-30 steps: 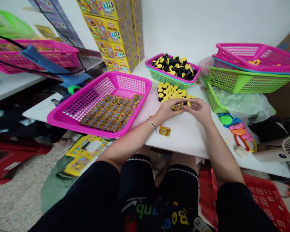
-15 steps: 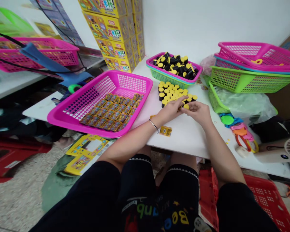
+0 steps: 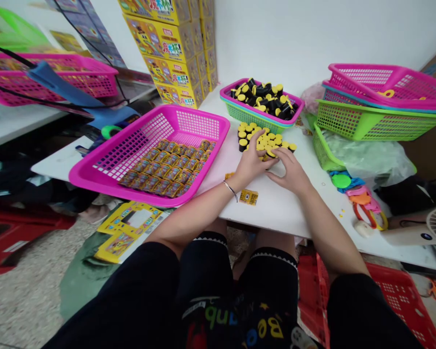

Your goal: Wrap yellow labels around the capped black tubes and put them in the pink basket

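A loose pile of yellow-capped black cylinders (image 3: 265, 140) lies at upper center of the white counter (image 3: 276, 213), under the open left hand (image 3: 250, 162). The half-curled right hand (image 3: 288, 172) touches the pile's near edge; any grip is unclear. A pink basket of packets (image 3: 199, 113) sits left.

White table (image 3: 283, 213), magenta basket (image 3: 138, 198) of yellow packets, green basket (image 3: 247, 118) of black-and-yellow cylinders, loose yellow-topped cylinders (image 3: 247, 135), small yellow card (image 3: 249, 197)

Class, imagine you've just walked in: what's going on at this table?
The person's left hand lies spread over a cluster of yellow-capped black cylinders on the white table, and the right hand touches its edge. Beside them, a pink basket holds rows of small wrapped packets.
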{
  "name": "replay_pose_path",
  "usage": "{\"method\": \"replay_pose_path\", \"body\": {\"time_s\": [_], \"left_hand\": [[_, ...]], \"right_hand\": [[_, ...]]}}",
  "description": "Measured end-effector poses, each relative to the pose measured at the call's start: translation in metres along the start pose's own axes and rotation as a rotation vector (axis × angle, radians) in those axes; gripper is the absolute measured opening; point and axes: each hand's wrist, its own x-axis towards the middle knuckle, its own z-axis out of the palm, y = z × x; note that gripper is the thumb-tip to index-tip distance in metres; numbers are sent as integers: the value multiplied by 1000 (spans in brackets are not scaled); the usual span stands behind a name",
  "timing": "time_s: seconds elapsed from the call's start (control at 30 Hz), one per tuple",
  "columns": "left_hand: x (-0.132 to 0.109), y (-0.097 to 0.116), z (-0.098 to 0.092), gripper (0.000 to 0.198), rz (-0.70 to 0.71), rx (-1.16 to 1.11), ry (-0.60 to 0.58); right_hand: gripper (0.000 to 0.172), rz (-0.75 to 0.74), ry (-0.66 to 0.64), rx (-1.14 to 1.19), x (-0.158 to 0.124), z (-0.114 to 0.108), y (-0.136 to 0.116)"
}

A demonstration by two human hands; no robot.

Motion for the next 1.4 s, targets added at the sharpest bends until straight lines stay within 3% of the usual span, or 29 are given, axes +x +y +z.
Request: {"method": "replay_pose_path", "body": {"time_s": [0.17,0.3,0.37,0.5,0.57,0.83,1.07,1.27,1.4], "left_hand": [[-1,1,6,93,-135,-293,-66],[-3,5,7,77,-226,-551,-384],[-4,5,6,75,-200,-516,-445],[-4,0,7,79,-33,-246,-207],[-3,-4,10,82,-17,-160,-128],[-6,-4,15,84,48,-198,-112],[-8,-7,19,74,67,-236,-145],[-16,24,3,62,30,-202,13],[-25,44,-7,57,28,-183,25]], "right_hand": [[52,-15,118,-123,-8,15,0],[51,-62,140,-171,-11,12,-5],[49,-107,94,-198,-11,12,-7],[45,-153,42,-258,-8,19,-8],[44,-175,60,-274,-7,23,-8],[36,-168,87,-234,-10,18,-5],[28,-202,101,-251,-8,19,0],[34,-191,191,-213,-10,17,6],[33,-232,250,-208,-11,18,1]]}}
